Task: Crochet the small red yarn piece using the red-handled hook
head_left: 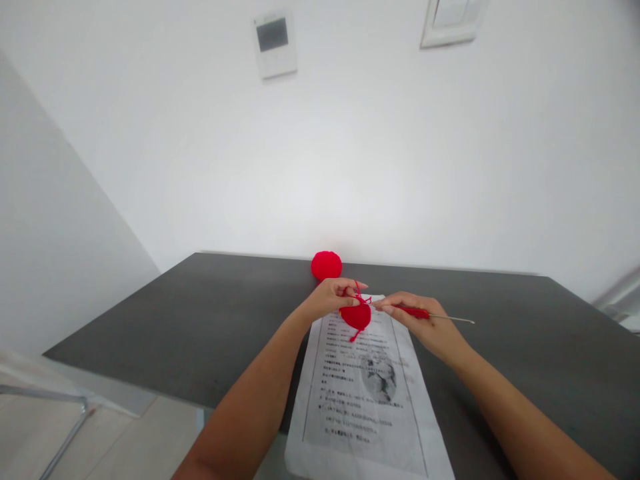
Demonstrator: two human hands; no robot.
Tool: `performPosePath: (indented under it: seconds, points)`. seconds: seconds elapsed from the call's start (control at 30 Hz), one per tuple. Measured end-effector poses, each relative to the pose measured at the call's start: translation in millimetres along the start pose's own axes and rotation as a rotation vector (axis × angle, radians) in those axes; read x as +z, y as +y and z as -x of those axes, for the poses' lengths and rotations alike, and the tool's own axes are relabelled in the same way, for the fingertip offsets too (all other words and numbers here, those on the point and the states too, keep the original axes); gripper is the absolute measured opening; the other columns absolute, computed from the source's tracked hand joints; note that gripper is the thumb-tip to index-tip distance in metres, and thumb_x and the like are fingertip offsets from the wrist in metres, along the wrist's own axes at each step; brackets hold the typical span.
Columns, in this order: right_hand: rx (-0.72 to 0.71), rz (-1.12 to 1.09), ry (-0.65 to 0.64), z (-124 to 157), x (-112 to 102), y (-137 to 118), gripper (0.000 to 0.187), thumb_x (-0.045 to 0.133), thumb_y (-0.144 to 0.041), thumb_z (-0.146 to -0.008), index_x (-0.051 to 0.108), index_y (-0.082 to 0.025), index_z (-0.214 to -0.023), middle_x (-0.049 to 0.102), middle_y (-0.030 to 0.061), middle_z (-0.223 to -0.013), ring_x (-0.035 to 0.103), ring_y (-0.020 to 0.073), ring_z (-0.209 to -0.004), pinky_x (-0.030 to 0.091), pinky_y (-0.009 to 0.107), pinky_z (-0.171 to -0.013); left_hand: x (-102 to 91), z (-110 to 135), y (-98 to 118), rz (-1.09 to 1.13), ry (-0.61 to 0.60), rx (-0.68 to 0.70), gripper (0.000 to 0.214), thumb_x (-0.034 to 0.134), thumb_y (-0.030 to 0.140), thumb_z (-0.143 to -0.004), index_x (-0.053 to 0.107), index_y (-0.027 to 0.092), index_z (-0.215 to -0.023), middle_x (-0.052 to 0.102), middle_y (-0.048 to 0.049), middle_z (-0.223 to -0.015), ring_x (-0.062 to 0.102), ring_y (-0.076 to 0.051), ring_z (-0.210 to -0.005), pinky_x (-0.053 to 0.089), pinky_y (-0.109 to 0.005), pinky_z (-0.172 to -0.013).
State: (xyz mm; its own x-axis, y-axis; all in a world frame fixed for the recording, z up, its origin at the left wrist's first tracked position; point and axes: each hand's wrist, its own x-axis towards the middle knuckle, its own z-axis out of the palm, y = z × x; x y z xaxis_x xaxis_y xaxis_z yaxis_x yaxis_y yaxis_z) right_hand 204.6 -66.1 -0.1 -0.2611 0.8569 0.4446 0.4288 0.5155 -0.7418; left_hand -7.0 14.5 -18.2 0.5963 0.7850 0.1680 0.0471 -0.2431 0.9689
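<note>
over the printed sheet (pixel 360 415), i see left hand (pixel 333 297) pinching red crochet piece (pixel 356 317), right hand (pixel 436 335) gripping red-handled hook (pixel 416 311); red yarn ball (pixel 327 265) beyond, on dark table (pixel 200 313).

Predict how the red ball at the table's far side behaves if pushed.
The red ball looks round, so it may roll; the wall behind could stop it. Its colour matches the red piece in the left hand, so it's probably yarn: light and soft.

The hands (pixel 334 297) hold a red crocheted piece (pixel 356 317) and red-handled hook (pixel 416 311) over printed paper (pixel 345 387).
</note>
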Motion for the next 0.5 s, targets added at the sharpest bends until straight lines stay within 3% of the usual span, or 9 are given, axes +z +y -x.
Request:
performPosePath:
  seconds: [0.2, 0.5]
  points:
    - [-0.071, -0.111, 0.023, 0, 8, 4, 0.023, 0.059, -0.040, -0.087, 0.072, -0.021, -0.086, 0.075, 0.0080, -0.090, 0.070, 0.0222, -0.086, 0.055, 0.034, -0.079, 2.8, 4, 11, 0.184, -0.071, -0.077, 0.043, 0.076, 0.020, -0.062, 0.070, 0.016, -0.104, 0.053, 0.0028, -0.068, 0.048, -0.008, -0.064, 0.036, -0.023, -0.064]
    - [-0.409, 0.045, 0.083, 3, 16, 7, 0.016, 0.058, -0.019, -0.089, 0.070, -0.024, -0.097, 0.072, 0.0090, -0.106, 0.066, 0.0205, -0.100, 0.054, 0.035, -0.088, 3.9, 5, 10, 0.271, -0.138, -0.102, 0.051, 0.079, 0.019, -0.062, 0.068, 0.015, -0.111, 0.062, -0.0026, -0.079, 0.057, -0.013, -0.078, 0.042, -0.028, -0.077]
